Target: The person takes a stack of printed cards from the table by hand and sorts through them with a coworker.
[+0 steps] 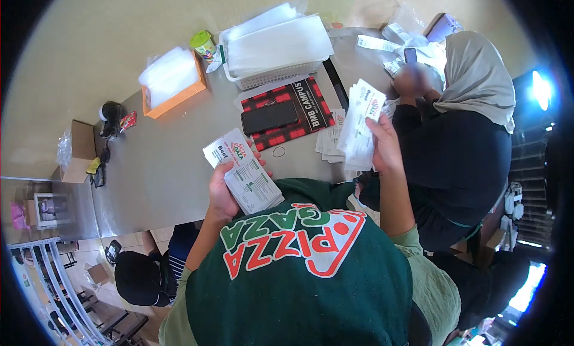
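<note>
My left hand [222, 192] is closed around a thick stack of printed labels [251, 181], with "Beef" and a Pizza Gaza logo on top. In my right hand [385, 144] is a fanned bunch of similar labels [359, 128], held upright near the co-worker's side. More labels [329, 141] lie in a loose pile on the table, partly behind that bunch. A black phone [270, 118] rests on a red-and-black checked notebook [308, 104] marked "BMB CAMPUS". A thin rubber band [278, 152] lies between my hands.
A white basket [269, 78] of white sheets and an orange tray [174, 99] stand at the back of the metal table [155, 173], with a green cup [203, 44] between. A tape dispenser [110, 119] sits far left. A co-worker [460, 149] is close on my right.
</note>
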`<state>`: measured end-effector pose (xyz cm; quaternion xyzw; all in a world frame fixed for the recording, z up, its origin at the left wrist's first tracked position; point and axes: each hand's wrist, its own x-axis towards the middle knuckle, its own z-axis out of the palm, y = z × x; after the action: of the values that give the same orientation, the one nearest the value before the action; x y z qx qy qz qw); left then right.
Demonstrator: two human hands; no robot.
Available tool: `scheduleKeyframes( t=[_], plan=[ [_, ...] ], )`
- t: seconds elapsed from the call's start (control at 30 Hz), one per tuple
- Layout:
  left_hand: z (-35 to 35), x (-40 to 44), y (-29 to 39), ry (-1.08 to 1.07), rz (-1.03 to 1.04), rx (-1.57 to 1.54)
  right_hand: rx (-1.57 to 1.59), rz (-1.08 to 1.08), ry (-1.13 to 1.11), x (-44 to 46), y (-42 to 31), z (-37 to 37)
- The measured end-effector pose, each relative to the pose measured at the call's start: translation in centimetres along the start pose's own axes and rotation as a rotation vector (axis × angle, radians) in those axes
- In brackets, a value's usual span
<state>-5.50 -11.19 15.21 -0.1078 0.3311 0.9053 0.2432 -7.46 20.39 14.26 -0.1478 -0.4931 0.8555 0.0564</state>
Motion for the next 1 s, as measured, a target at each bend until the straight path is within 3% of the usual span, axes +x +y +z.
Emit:
scheduleKeyframes(
  t=[0.1, 0.17, 0.27, 0.3, 0.4, 0.5, 0.6, 0.7, 0.8, 0.9, 1.0],
  plan=[
    [-0.4, -0.1, -0.1, -0.019, 0.008, -0.021, -0.169, -0.166, -0.001, -0.9, -2.4, 1.2],
    [-0.6, 0.0, -0.2, -0.012, 0.017, -0.036, -0.583, -0.312, -0.043, -1.7, -3.0, 0.9],
    [-0.6, 0.0, -0.3, 0.009, 0.026, -0.054, -1.503, -0.567, -0.006, -3.9, 0.0, 2.1],
    [-0.6, 0.1, -0.2, 0.005, 0.024, -0.054, -1.538, -0.740, -0.139, -4.2, 2.7, 2.0],
    [-0.6, 0.0, -0.2, -0.015, 0.011, -0.046, -1.863, -0.288, -0.523, -4.0, 11.7, -0.4],
    [-0.4, 0.1, -0.1, -0.030, 0.014, -0.022, -1.758, -0.300, -0.504, -4.3, 11.8, 0.4],
    [-0.8, 0.2, -0.2, -0.050, 0.003, -0.022, -1.525, -0.185, -0.349, -4.1, 8.5, 1.7],
    [-1.0, 0.5, -0.3, -0.098, -0.004, -0.035, -0.801, -0.115, -0.352, -2.9, 6.3, 3.4],
    [-0.8, 0.9, 0.0, -0.170, -0.004, -0.018, -0.191, 0.224, -0.395, -3.0, 3.5, 7.5],
    [-0.1, 1.8, 0.1, -0.171, -0.003, 0.010, 0.009, 0.363, -0.511, -3.2, 2.7, 10.5],
    [0.2, 1.9, -0.3, -0.159, 0.022, 0.091, -0.167, 0.202, -0.518, -3.3, 4.0, 12.6]
  ],
)
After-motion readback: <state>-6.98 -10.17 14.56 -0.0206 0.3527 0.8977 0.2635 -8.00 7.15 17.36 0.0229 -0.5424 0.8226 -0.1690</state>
